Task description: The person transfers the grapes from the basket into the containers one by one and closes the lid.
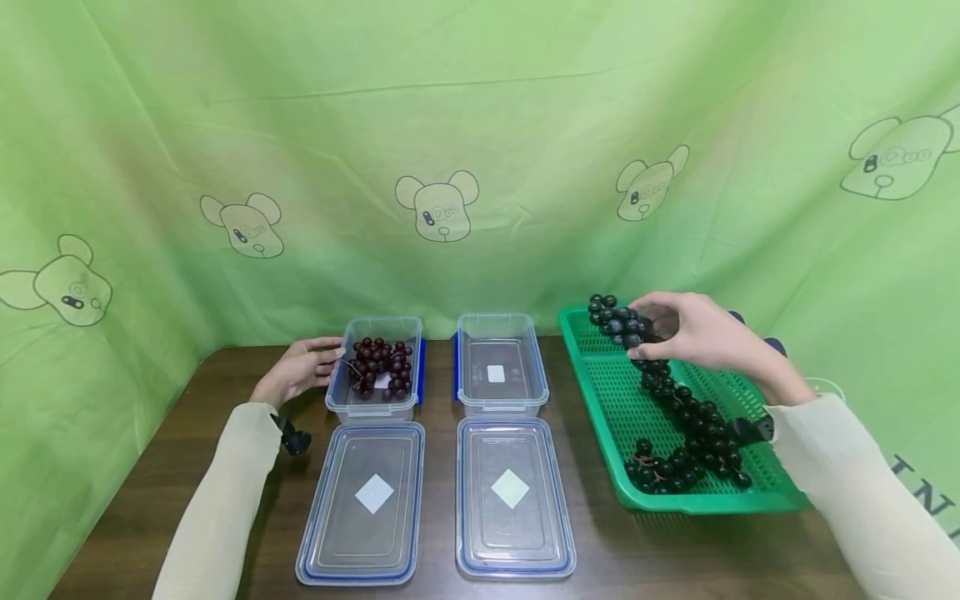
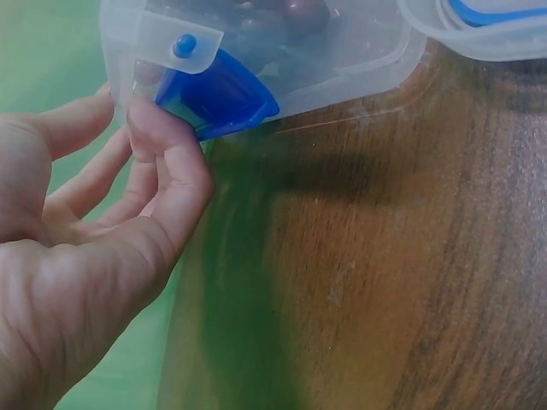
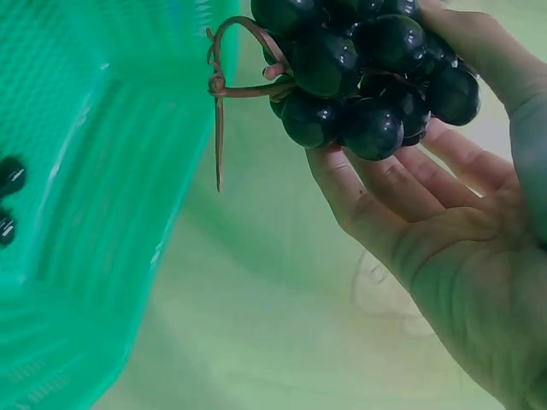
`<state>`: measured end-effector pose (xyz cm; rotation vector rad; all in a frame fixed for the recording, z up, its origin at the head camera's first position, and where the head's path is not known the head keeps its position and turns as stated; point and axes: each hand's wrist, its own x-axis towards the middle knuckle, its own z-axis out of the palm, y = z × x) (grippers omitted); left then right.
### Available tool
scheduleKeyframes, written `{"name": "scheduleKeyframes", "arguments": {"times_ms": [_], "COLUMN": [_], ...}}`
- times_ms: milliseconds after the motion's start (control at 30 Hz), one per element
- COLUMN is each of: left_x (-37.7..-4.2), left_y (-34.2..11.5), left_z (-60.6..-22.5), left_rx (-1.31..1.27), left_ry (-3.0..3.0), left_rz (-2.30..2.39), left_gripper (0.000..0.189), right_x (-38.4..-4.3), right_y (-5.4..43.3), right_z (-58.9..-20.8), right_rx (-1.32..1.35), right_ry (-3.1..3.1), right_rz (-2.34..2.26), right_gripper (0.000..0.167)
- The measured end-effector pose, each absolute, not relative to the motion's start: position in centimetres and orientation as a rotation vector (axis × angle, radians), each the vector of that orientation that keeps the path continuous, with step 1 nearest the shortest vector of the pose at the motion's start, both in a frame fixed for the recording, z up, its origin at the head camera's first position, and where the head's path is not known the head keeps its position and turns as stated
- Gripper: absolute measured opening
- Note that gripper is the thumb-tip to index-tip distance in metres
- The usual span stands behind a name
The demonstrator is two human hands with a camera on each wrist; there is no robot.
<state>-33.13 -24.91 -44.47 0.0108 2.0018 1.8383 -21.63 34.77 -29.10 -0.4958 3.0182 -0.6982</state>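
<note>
My right hand holds a bunch of black grapes above the back of a green basket. In the right wrist view a brown stem curls out of the bunch, and the fingers support it. More dark grapes lie in the basket. On the left, my left hand pinches the side of a clear plastic container holding dark red grapes. The left wrist view has its fingertips at the edge beside a blue latch.
A second clear container, with a white label inside, stands between the first one and the basket. Two clear lids lie in front, the left lid and the right lid, each with a pale diamond label. A green printed curtain hangs behind the wooden table.
</note>
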Motion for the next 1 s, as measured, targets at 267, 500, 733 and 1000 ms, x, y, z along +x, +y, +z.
{"name": "scheduleKeyframes", "arguments": {"times_ms": [267,500,733,1000], "left_x": [-33.0,-32.9,-33.0,-33.0], "left_y": [-24.5,-24.3,-24.4,-24.6], "left_z": [-44.4,-44.0,-43.8,-44.1], "left_rx": [0.036,0.020,0.021,0.017], "left_ry": [2.013,2.011,1.995,2.011], "left_rz": [1.831,1.832,1.842,1.830], "left_gripper": [0.057,0.057,0.060,0.059], "right_x": [-22.4,-23.4,-24.8,-26.4], "right_y": [30.8,27.3,24.4,21.0], "right_z": [-27.8,-26.8,-26.4,-26.0], "right_rx": [-0.608,-0.727,-0.760,-0.779], "right_ry": [2.989,2.991,2.942,2.913], "right_rz": [-0.736,-0.752,-0.875,-0.932], "right_gripper": [0.067,0.059,0.058,0.062]}}
